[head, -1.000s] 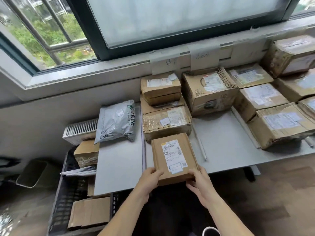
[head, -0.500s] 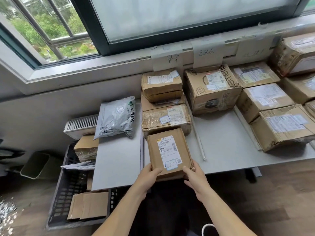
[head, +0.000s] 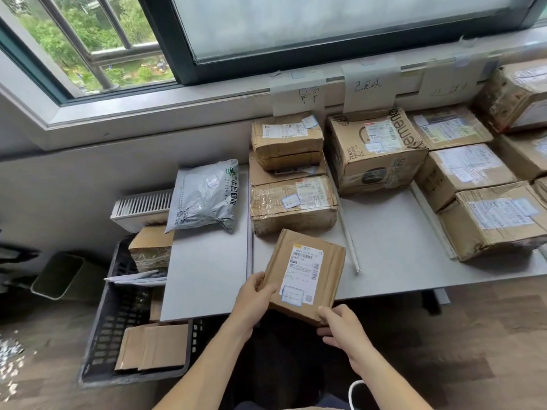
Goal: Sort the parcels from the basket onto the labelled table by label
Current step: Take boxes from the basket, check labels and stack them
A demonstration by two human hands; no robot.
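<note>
Fingers of the left hand [head: 254, 294] and right hand [head: 340, 324] gripped the flat brown cardboard parcel [head: 305, 273], which had turned slightly clockwise at the grey table's [head: 384, 261] front edge, seemingly not yet released.

Two arms are being shown, rising from the bottom edge. The left forearm [head: 207, 359] and right forearm [head: 381, 377] are being seen bare along their whole visible length, and the left hand [head: 251, 297] and right hand [head: 340, 327] are being shown bare too. Between the arms, dark clothing [head: 284, 359] is being glimpsed, too shadowed for its cut to be told. A curved white rim [head: 353, 392] is being picked out beside the right forearm, perhaps a shoe's edge; that is being left unsettled.
</note>
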